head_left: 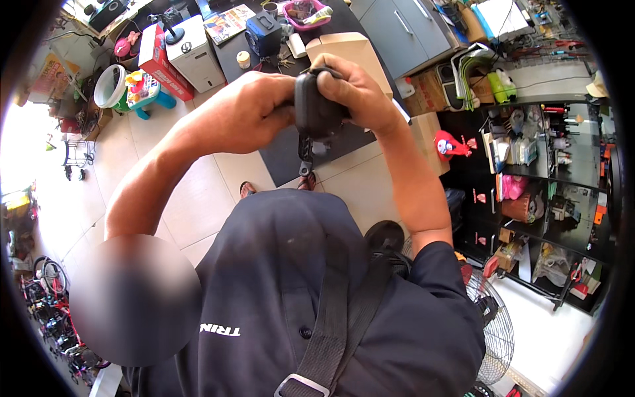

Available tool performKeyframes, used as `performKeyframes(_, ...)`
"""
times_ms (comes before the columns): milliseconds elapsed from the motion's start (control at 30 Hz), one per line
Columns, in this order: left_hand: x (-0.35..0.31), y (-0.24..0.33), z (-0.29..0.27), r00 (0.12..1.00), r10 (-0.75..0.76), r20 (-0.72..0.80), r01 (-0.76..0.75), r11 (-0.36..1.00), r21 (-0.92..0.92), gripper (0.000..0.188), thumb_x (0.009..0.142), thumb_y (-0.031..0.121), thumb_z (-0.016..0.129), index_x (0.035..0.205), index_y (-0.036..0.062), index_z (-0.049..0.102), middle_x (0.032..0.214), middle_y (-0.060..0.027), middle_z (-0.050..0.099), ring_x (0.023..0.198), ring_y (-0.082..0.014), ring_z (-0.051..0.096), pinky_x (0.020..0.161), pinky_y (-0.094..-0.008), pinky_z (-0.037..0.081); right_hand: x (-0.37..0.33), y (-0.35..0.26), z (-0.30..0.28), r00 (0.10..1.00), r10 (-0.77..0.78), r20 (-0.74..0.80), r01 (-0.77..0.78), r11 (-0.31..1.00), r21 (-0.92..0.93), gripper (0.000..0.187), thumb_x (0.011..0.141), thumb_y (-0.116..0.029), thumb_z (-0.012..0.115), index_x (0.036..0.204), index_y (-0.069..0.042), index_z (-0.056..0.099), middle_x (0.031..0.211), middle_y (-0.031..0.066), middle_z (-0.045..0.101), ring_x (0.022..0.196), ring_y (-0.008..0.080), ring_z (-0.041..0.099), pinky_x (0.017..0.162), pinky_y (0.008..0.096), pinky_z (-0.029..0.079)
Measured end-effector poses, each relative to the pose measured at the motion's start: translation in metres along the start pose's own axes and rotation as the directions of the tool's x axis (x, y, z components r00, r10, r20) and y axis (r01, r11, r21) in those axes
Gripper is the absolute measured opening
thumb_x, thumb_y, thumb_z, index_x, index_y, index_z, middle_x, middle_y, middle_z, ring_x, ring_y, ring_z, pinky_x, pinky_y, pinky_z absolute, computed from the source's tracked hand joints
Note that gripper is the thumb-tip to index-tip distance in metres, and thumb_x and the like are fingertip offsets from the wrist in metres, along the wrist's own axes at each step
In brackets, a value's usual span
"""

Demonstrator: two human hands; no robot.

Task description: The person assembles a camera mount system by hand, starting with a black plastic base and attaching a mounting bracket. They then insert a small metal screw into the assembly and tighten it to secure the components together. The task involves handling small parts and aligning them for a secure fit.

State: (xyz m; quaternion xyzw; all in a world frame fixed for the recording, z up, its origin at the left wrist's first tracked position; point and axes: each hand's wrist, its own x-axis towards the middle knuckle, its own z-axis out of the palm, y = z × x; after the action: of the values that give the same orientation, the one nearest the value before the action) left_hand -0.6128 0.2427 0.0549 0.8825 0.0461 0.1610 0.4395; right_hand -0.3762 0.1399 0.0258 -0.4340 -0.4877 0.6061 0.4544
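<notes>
Black case [307, 106] was up over the bench [283, 159], toward its near end. Right hand [362, 94] gripped it, thumb on top; left hand [253, 111] was curled against its left side, couldn't tell if gripping. Carton [357, 54] sat by the bench's right edge, pink basket [301, 26] farther along it.

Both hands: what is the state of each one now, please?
Left hand: curled closed at the black object; hold unclear.
Right hand: closed, holding the black object.
</notes>
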Motion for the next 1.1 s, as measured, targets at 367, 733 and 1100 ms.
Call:
performKeyframes(367,0.010,-0.011,0.014,0.992,-0.056,-0.116,0.073,0.987,0.146,0.012,0.088,-0.004,0.067,0.100,-0.0034,0.067,0.093,-0.0241,0.070,0.094,-0.0496,0.067,0.079,-0.0500,0.056,0.007,0.035,0.004,0.989,0.067,-0.128,-0.044,0.984,0.173,0.063,0.099,-0.063,0.072,0.124,-0.005,0.067,0.077,-0.0023,0.065,0.050,0.0043,0.054,0.040,0.0211,0.038)
performKeyframes(733,0.010,-0.088,0.117,0.822,-0.556,0.125,0.317,0.265,-0.911,0.039,0.110,0.018,0.061,0.146,0.0039,0.055,0.125,-0.0113,0.073,0.108,-0.0254,0.076,0.090,-0.0397,0.063,0.004,0.095,-0.058,0.944,0.187,-0.272,-0.130,0.968,0.214,0.062,0.096,-0.060,0.077,0.118,-0.003,0.070,0.091,0.0040,0.074,0.070,0.0094,0.069,0.056,0.0261,0.056)
performKeyframes(1100,-0.081,-0.121,0.277,0.202,-0.953,0.225,0.580,-0.069,-0.812,0.021,0.111,0.024,0.060,0.116,0.0070,0.072,0.079,-0.0020,0.069,0.060,-0.0118,0.064,0.052,-0.0271,0.050,-0.073,0.283,-0.006,0.835,0.354,-0.421,-0.443,0.886,-0.133,0.071,0.102,-0.060,0.067,0.118,0.009,0.070,0.103,0.0253,0.076,0.103,0.0282,0.073,0.093,0.0421,0.057)
